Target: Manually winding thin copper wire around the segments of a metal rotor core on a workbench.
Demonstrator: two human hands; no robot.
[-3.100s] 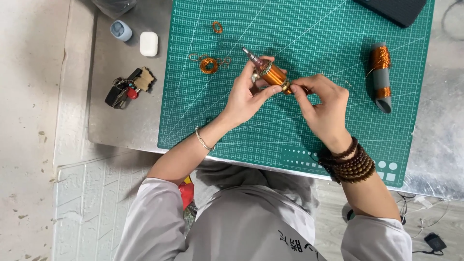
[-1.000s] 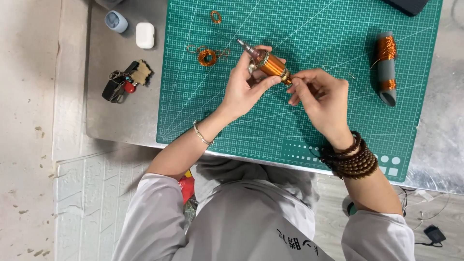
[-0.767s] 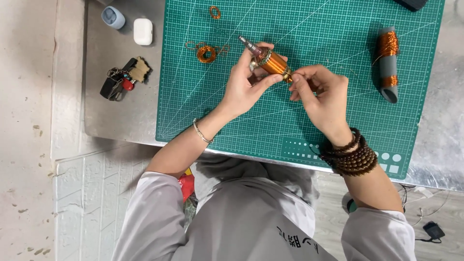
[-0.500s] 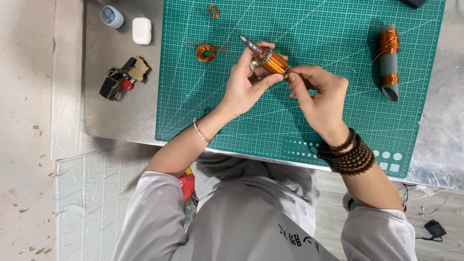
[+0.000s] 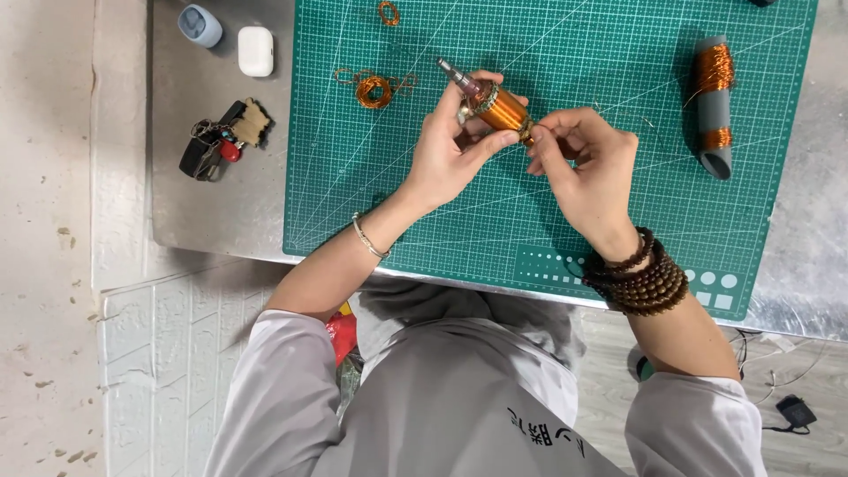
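Copper-wound and stubby, the motor armature (image 5: 495, 104) is held just above the green cutting mat (image 5: 424, 203), its long axis tilted, shaft tip pointing up-left and away from the person. Nearest the body, the right hand (image 5: 587, 172) has its fingertips pinched at the armature's lower-right end, seemingly on a fine wire. The left hand (image 5: 446, 150) grips the armature's body from below, thumb and fingers wrapped around it. Farther out on the mat, left of the armature, lies a loose copper wire coil (image 5: 374, 88); well to the right lies a grey tube wound with copper (image 5: 712, 102).
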